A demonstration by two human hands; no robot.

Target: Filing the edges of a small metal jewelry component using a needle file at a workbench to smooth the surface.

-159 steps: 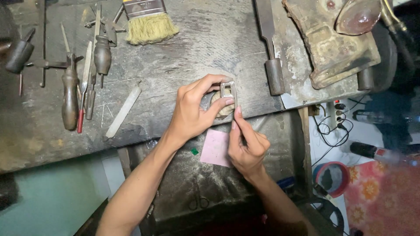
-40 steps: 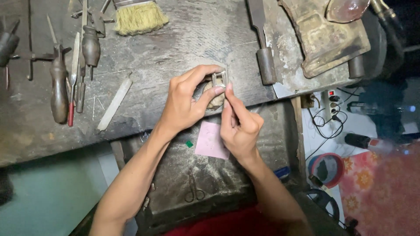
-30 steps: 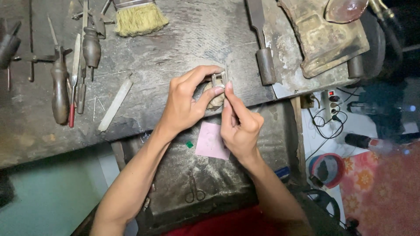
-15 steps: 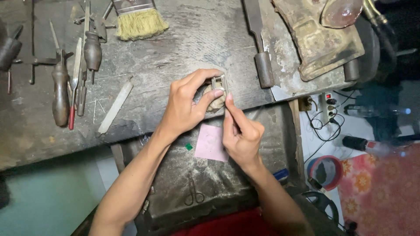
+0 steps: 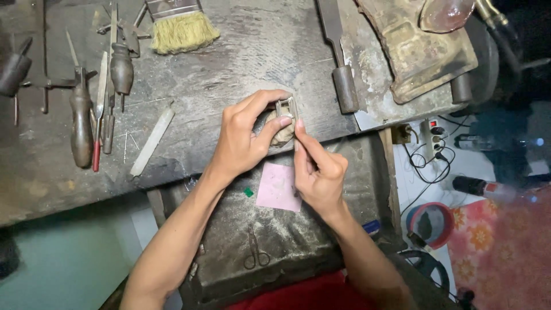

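Observation:
My left hand (image 5: 244, 140) pinches a small rectangular metal piece (image 5: 285, 108) between thumb and fingers, pressed against a worn wooden peg (image 5: 282, 133) at the front edge of the grey workbench (image 5: 241, 51). My right hand (image 5: 318, 172) is closed around a thin tool whose tip meets the metal piece; the tool itself is mostly hidden by the fingers. A pink square of paper (image 5: 278, 186) lies just below both hands on a dusty tray (image 5: 321, 241).
Hand files and wooden-handled tools (image 5: 80, 123) lie at the left, a flat pale stick (image 5: 151, 142) nearer. A brush (image 5: 179, 28) sits at the top, a dark file (image 5: 338, 69) and a bulky metal machine (image 5: 419, 49) at the right. Small scissors (image 5: 252, 252) rest on the tray.
Both hands stay at the peg with the metal piece. My right hand has made small shifts at the piece; the view has drifted slightly.

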